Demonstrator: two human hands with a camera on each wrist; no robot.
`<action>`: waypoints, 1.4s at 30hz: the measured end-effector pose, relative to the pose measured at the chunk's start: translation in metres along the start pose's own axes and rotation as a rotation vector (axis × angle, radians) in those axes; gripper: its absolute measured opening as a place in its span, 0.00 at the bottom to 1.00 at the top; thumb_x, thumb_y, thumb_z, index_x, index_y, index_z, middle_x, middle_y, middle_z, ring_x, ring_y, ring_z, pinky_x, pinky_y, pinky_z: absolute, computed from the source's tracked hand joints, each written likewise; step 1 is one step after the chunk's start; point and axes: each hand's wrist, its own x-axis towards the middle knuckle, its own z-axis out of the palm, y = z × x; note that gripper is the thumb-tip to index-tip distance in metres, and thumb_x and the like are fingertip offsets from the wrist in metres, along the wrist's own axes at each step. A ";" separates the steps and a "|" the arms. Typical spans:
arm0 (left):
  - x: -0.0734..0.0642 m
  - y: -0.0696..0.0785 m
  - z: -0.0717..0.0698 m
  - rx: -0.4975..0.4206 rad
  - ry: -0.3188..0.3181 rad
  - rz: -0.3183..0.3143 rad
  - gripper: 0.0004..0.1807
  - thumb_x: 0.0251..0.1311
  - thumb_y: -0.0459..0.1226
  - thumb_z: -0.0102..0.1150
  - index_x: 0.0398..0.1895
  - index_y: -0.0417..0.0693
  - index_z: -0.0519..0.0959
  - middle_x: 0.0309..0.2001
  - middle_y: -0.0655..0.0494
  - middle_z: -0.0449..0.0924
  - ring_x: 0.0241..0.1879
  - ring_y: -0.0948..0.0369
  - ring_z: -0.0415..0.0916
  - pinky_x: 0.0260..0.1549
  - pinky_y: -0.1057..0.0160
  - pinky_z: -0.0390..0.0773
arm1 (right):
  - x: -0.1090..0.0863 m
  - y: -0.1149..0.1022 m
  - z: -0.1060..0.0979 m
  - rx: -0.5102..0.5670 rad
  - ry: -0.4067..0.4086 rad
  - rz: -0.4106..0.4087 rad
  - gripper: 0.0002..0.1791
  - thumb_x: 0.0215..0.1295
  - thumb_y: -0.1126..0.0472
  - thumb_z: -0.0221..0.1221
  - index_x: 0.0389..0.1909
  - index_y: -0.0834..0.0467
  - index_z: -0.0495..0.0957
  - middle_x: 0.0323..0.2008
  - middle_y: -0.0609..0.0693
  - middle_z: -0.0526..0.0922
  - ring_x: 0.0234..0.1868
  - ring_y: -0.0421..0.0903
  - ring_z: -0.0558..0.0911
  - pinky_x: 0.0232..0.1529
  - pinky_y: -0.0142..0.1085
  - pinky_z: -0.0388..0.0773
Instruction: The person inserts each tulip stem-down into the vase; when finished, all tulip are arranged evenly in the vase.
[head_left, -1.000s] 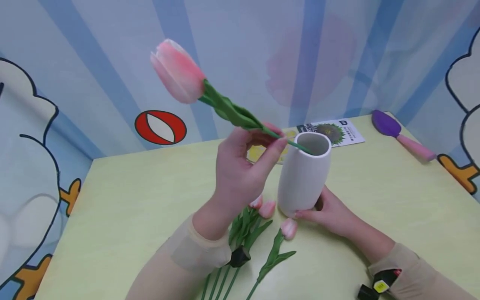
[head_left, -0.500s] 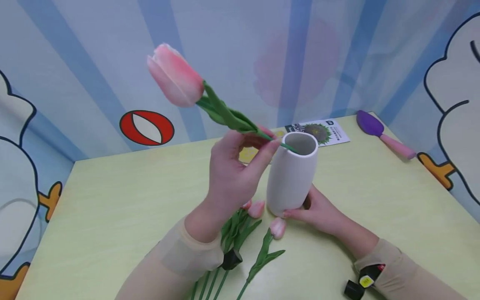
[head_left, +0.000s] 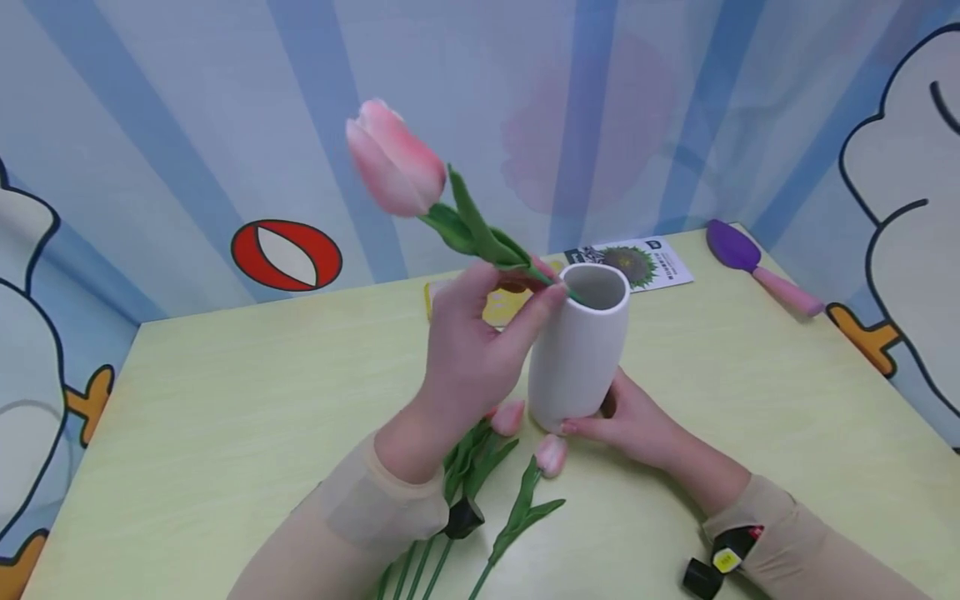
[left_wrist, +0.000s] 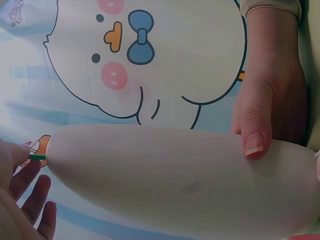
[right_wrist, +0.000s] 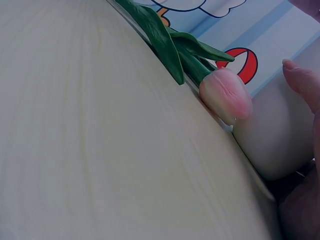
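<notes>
In the head view my left hand pinches the green stem of a pink tulip between thumb and fingers. The bloom tilts up and to the left, and the stem's lower end goes into the mouth of a white vase. My right hand grips the upright vase low on its right side; in the left wrist view its thumb lies against the vase wall. The part of the stem inside the vase is hidden. A single tulip lies on the table just in front of the vase base.
Several more tulips lie partly behind my left wrist. At the back are a printed card, a yellow card and a purple scoop with a pink handle. A patterned wall stands behind the pale yellow table.
The tulip stem has gone further into the vase, with the bloom shifting right and tilting more upright. My right hand keeps its hold. The head view has turned slightly right.
</notes>
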 end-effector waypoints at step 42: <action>-0.005 -0.006 0.005 0.097 -0.081 0.089 0.11 0.65 0.30 0.66 0.50 0.38 0.84 0.46 0.47 0.87 0.52 0.56 0.80 0.55 0.61 0.80 | 0.001 0.000 0.000 -0.049 -0.006 -0.006 0.49 0.60 0.61 0.74 0.77 0.46 0.56 0.72 0.49 0.69 0.72 0.53 0.69 0.68 0.28 0.66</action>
